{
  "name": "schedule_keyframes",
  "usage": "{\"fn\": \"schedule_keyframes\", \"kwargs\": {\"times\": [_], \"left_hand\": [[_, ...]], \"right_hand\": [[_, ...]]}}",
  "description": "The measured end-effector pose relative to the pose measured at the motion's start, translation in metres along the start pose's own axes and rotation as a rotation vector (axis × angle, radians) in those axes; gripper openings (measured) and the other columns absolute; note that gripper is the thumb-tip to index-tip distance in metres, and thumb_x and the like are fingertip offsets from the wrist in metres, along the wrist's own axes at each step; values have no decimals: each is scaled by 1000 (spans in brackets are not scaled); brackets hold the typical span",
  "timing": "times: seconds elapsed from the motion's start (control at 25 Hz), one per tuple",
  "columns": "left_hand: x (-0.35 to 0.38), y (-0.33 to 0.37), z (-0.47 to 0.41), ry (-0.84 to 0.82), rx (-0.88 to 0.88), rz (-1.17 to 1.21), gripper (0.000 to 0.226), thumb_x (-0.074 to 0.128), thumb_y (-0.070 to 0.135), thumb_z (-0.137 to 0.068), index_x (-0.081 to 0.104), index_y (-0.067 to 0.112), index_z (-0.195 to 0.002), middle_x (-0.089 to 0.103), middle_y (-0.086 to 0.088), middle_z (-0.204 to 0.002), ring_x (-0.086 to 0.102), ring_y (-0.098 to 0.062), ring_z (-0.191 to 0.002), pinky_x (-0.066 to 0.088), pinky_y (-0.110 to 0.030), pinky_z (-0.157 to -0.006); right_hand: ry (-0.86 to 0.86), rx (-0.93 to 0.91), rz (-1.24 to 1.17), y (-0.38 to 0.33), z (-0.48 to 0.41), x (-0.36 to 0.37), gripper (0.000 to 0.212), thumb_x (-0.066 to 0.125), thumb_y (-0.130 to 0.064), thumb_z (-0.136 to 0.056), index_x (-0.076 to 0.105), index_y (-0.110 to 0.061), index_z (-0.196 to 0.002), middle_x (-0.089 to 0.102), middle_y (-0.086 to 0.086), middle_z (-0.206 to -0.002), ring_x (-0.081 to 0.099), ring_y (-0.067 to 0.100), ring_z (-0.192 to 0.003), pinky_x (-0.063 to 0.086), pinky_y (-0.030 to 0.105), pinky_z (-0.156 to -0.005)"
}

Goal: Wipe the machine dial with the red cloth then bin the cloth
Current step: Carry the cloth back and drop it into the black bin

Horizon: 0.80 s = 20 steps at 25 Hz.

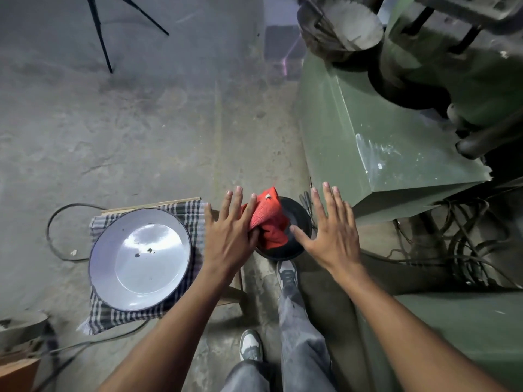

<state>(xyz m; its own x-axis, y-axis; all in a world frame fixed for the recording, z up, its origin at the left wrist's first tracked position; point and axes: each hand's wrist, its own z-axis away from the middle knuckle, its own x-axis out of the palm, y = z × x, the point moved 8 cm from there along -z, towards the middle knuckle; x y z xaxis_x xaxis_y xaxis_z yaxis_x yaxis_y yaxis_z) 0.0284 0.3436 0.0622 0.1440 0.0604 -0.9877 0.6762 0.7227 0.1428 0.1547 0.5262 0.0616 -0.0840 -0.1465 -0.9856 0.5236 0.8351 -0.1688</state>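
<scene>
Nearest the camera: two legs in grey trousers, with grey-and-white shoes point(250, 346) planted on the concrete floor point(141, 131).

Both forearms extend forward over the floor. The left hand point(229, 236) is spread flat, palm down, fingers point(237, 199) splayed and not closed on anything; its thumb side touches or overlaps the edge of the red cloth point(268, 222), and whether the thumb presses the cloth cannot be determined. The right hand point(329, 230) is likewise spread open, palm down, holding nothing, its thumb pointing toward the cloth and lying over the rim of the black bin point(298, 219).

The red cloth sits crumpled in the mouth of the black bin, between the two hands, with one corner standing up above the rim. The bin stands on the floor just ahead of the forward shoe.

Left of the bin, a white enamel basin point(140, 258) with a dark rim and a few chipped spots rests on a checked cloth point(195, 219) over a low wooden stand. A black cable point(53, 222) loops on the floor beside it.

Right and beyond: the green machine point(376, 131), paint scuffed, with dark cables point(458, 241) tangled at its base. No dial can be made out on it.

Farthest, upper left: black tripod legs point(99, 35).
</scene>
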Motion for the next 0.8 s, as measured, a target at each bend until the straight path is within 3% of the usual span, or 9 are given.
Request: {"fn": "schedule_keyframes", "kwargs": {"times": [0.32,0.48,0.64,0.8], "left_hand": [[62,9,-23,-110,-24,40,74,53,45,-97,31,27,-165,24,-13,-174,26,-34,-160,27,-70,-121],[92,19,-20,-193,-12,57,74,56,43,-98,30,26,-165,30,-14,-172,31,-37,-157,34,-63,-119],[120,26,-22,-298,-8,124,68,55,39,-100,35,21,-162,59,-12,-138,58,-36,-119,55,-50,-90],[158,39,-26,-408,13,176,58,52,30,-105,36,21,-160,60,-11,-133,59,-34,-113,58,-48,-73]], "right_hand": [[-117,22,-8,24,-6,63,102,36,-80,-94,14,-19,-173,9,10,-182,8,29,-169,17,52,-136],[-164,27,-30,29,-4,93,100,50,-75,-98,13,-20,-173,9,9,-182,8,28,-170,15,51,-137],[-187,59,-28,38,-5,111,89,48,-63,-103,13,-21,-173,9,9,-182,9,28,-169,16,53,-137],[-224,94,2,55,-4,129,84,34,-57,-100,13,-20,-173,7,9,-182,8,29,-169,18,53,-136]]}}
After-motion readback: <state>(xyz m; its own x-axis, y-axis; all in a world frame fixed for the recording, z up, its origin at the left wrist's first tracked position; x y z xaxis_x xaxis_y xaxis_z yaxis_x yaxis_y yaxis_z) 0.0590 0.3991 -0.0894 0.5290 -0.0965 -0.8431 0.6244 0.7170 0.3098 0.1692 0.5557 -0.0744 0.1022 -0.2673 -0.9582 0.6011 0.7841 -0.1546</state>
